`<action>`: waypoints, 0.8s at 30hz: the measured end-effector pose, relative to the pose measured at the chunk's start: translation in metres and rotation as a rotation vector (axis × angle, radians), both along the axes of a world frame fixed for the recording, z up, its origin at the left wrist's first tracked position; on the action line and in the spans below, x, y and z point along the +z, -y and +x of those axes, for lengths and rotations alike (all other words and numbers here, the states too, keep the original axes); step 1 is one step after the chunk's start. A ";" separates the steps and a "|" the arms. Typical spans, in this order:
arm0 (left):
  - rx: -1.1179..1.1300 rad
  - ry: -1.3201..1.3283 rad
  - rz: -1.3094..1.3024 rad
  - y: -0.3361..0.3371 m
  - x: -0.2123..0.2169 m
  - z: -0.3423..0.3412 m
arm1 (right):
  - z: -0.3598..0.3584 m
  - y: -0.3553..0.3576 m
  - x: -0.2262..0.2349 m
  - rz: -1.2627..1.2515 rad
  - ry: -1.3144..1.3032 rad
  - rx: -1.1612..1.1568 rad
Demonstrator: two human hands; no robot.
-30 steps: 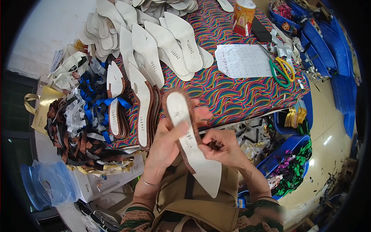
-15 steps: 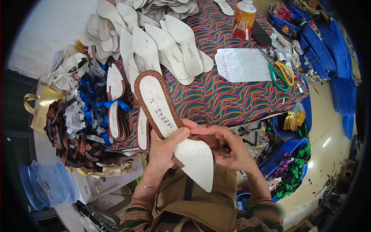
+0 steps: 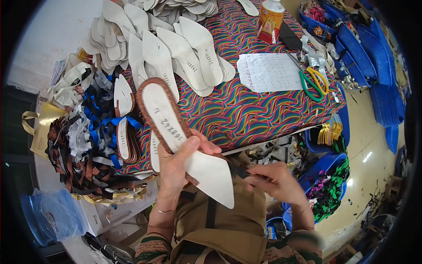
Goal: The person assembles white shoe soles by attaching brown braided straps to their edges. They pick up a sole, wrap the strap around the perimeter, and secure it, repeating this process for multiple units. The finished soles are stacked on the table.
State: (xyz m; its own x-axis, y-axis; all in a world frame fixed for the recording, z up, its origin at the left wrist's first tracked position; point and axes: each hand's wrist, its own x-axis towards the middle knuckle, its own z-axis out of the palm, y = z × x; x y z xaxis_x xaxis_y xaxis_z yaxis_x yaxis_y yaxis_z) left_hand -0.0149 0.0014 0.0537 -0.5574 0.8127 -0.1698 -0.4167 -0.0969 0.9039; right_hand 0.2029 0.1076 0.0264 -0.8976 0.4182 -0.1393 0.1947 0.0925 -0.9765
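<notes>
My left hand (image 3: 178, 165) grips a white pointed shoe insole (image 3: 165, 116) across its narrow middle, thumb on top, over my lap. A glittery brown strip (image 3: 142, 94) edges its rounded end and runs down both sides; the pointed end is bare white. Right of it, my right hand (image 3: 274, 178) is closed, fingers pinched on a dark piece that reaches the insole's edge; blur hides what it is. More brown-edged insoles (image 3: 124, 141) are stacked at the table's left edge. Several plain white insoles (image 3: 189, 66) fan out beyond my left hand.
A patterned cloth covers the table (image 3: 211, 114). On it lie a written sheet (image 3: 268, 72), green and yellow-handled scissors (image 3: 314, 83) and an orange-labelled bottle (image 3: 270, 22). Brown, blue and silver strips (image 3: 83, 136) hang at left. Blue bins (image 3: 323, 174) of scraps stand at right.
My right hand has drawn away from the insole to the right and slightly down. The brown strip bunched between my hands no longer shows there; a dark piece does. The insole has shifted slightly left.
</notes>
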 end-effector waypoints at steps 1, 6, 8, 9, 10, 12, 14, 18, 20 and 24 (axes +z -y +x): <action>0.047 -0.011 -0.003 0.000 0.000 -0.003 | 0.009 -0.009 0.004 -0.060 0.050 0.024; 0.231 0.027 0.038 -0.002 -0.008 -0.023 | 0.041 -0.089 0.042 -0.125 0.175 -0.177; 0.286 0.128 0.057 -0.005 -0.018 -0.025 | 0.040 -0.122 0.059 0.073 0.183 -0.253; 0.280 0.160 0.051 -0.007 -0.020 -0.025 | 0.037 -0.139 0.063 0.190 0.187 -0.284; 0.285 0.188 0.053 -0.012 -0.022 -0.024 | 0.030 -0.156 0.060 0.327 0.147 -0.349; 0.289 0.245 0.061 -0.025 -0.028 -0.019 | 0.020 -0.178 0.045 0.605 0.066 -0.488; 0.267 0.281 0.061 -0.034 -0.032 -0.015 | -0.005 -0.165 0.030 1.224 0.051 -0.831; 0.285 0.327 0.088 -0.042 -0.040 -0.015 | -0.047 -0.083 -0.003 0.255 -0.187 -0.586; 0.279 0.343 0.112 -0.044 -0.040 -0.015 | -0.051 -0.049 -0.042 0.016 -0.282 -0.357; 0.266 0.319 0.119 -0.040 -0.041 -0.013 | -0.073 0.018 -0.055 -1.055 -0.567 -0.301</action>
State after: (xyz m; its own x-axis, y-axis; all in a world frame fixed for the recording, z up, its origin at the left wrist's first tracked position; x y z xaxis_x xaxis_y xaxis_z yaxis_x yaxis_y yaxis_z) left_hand -0.0275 0.0416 0.0131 -0.6851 0.6719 -0.2816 -0.6198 -0.3345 0.7099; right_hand 0.1294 0.0895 -0.0289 -0.8286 0.5376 -0.1561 -0.4034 -0.7668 -0.4992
